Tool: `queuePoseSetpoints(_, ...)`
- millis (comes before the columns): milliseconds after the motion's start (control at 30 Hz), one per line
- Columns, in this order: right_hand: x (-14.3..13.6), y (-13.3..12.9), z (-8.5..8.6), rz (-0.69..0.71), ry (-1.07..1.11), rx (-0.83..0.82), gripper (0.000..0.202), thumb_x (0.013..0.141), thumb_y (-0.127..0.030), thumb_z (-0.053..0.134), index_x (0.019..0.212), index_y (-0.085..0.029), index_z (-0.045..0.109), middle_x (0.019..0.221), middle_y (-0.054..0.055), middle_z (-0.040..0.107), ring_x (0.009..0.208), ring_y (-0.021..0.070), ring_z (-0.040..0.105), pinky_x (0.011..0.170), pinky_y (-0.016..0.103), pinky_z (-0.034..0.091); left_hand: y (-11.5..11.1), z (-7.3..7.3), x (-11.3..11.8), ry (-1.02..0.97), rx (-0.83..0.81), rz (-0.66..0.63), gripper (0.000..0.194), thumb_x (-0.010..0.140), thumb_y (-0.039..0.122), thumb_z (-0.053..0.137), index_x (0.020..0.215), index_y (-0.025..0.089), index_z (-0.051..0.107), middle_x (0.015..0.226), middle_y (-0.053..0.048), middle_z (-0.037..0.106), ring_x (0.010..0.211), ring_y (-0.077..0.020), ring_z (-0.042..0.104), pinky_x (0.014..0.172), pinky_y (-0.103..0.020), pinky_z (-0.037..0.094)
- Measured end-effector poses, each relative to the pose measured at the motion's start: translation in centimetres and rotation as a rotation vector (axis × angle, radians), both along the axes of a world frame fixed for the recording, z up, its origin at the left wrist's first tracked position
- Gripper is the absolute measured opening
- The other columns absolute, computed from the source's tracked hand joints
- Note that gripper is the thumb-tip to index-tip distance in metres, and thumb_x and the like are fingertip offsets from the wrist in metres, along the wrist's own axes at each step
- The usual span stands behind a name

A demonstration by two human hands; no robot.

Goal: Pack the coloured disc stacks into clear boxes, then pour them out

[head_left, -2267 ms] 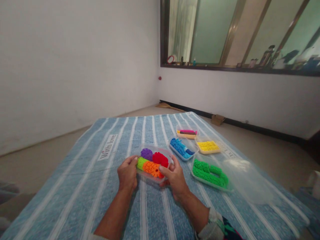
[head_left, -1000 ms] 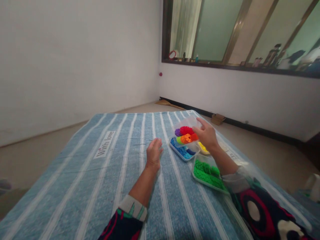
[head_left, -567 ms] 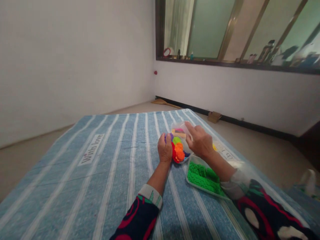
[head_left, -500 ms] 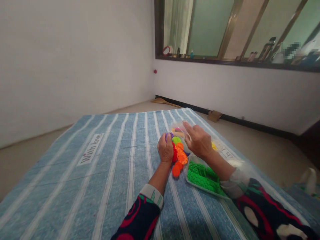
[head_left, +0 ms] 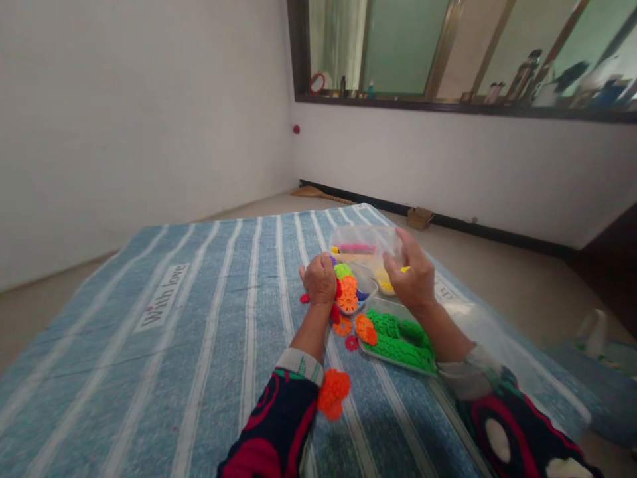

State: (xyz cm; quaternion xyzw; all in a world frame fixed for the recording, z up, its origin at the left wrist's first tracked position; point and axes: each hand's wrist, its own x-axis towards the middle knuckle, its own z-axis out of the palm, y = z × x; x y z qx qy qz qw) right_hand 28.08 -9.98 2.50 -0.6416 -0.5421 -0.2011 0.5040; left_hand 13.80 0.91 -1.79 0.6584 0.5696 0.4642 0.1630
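Note:
My left hand [head_left: 320,280] is curled at the left side of a clear container holding purple, lime, red and orange notched discs; what its fingers grip is hidden. My right hand [head_left: 414,271] has thumb and fingers apart at the right end of a translucent box [head_left: 363,238] with pink and yellow items behind it. Below the right hand sits a clear tray of green pieces [head_left: 398,342], with orange discs [head_left: 366,330] on its left edge. An orange-red cluster [head_left: 334,394] is beside my left cuff. A small red disc [head_left: 351,342] lies on the cloth.
A blue-and-white striped cloth [head_left: 209,332] covers the table. Yellow pieces [head_left: 387,281] are in a small container near the right hand. Clear plastic [head_left: 512,358] lies by the right forearm. Beyond the table are walls, a window ledge with bottles, and a cardboard piece [head_left: 419,218].
The discs beside my left hand have spread out; an orange-red cluster now lies by my left cuff, and orange discs are on the green tray's edge. My right hand has shifted right. The view has moved.

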Motion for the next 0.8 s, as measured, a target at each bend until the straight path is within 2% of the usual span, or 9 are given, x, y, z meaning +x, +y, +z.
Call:
queuePoseSetpoints(133,3.1,-2.6,-0.9,-0.017,0.504,0.027,0.061,0.074,-0.040,0.062,0.129,-0.014,0.052,0.073,0.000,0.065,0.059,0.0140,0.059,0.063,0.030,0.052,0.2,-0.3,-1.4,-0.081,0.025,-0.127,0.037,0.091,0.035,0.033,0.086,0.017,0.066,0.087,-0.008,0.071,0.082,-0.0187,0.063,0.082,-0.031,0.046)
queuePoseSetpoints(200,5.1,-5.0,-1.3,-0.018,0.724,0.093,0.066,0.070,-0.042,0.065,0.127,-0.012,0.052,0.067,-0.002,0.064,0.057,0.0151,0.061,0.060,0.031,0.052,0.1,-0.7,-2.7,-0.110,0.046,-0.173,0.037,0.089,0.038,0.036,0.097,0.017,0.065,0.101,-0.009,0.070,0.096,-0.0194,0.063,0.088,-0.031,0.046)
queuePoseSetpoints(300,7.8,-9.5,-2.3,-0.086,0.923,0.139,0.059,0.064,-0.043,0.069,0.114,-0.015,0.057,0.066,-0.003,0.063,0.053,0.0149,0.062,0.051,0.028,0.052,0.0,-1.5,-4.8,-0.092,0.047,-0.190,0.044,0.087,0.043,0.037,0.107,0.014,0.063,0.113,-0.011,0.067,0.108,-0.0220,0.060,0.097,-0.035,0.044)
queuePoseSetpoints(367,9.1,-12.4,-3.4,-0.143,1.026,0.084,0.052,0.062,-0.045,0.070,0.105,-0.017,0.058,0.066,-0.003,0.062,0.054,0.0159,0.063,0.045,0.026,0.051,-0.1,-1.9,-6.2,-0.028,0.041,-0.210,0.045,0.086,0.045,0.039,0.107,0.014,0.064,0.114,-0.012,0.067,0.109,-0.0238,0.060,0.099,-0.038,0.043)
queuePoseSetpoints(467,10.0,-15.6,-5.3,-0.248,1.142,-0.036,0.054,0.060,-0.047,0.070,0.103,-0.018,0.055,0.065,-0.002,0.062,0.053,0.0175,0.063,0.039,0.025,0.048,-0.6,-2.4,-8.1,0.070,0.034,-0.232,0.043,0.085,0.045,0.041,0.104,0.015,0.064,0.112,-0.012,0.068,0.109,-0.0263,0.061,0.098,-0.042,0.045)
queuePoseSetpoints(567,10.3,-17.2,-6.5,-0.329,1.134,-0.149,0.059,0.065,-0.051,0.065,0.111,-0.017,0.052,0.069,0.001,0.064,0.052,0.0196,0.063,0.036,0.024,0.043,-2.1,-2.8,-9.6,0.149,0.060,-0.271,0.039,0.085,0.045,0.044,0.105,0.018,0.063,0.111,-0.012,0.068,0.108,-0.0268,0.062,0.097,-0.045,0.047)
queuePoseSetpoints(667,10.9,-17.7,-6.5,-0.423,0.967,-0.296,0.066,0.071,-0.059,0.056,0.120,-0.015,0.051,0.070,0.004,0.065,0.054,0.0216,0.063,0.038,0.025,0.039,-5.1,-3.3,-10.6,0.235,0.180,-0.392,0.034,0.086,0.043,0.047,0.110,0.023,0.060,0.112,-0.010,0.067,0.109,-0.0250,0.061,0.098,-0.045,0.047)
queuePoseSetpoints(800,12.3,-17.9,-6.2,-0.570,0.583,-0.600,0.073,0.075,-0.065,0.045,0.121,-0.009,0.057,0.066,0.008,0.065,0.067,0.0272,0.064,0.062,0.036,0.047,-10.6,-4.3,-11.3,0.443,0.371,-0.601,0.042,0.083,0.040,0.056,0.119,0.019,0.056,0.121,-0.014,0.063,0.117,-0.0278,0.056,0.100,-0.047,0.047)
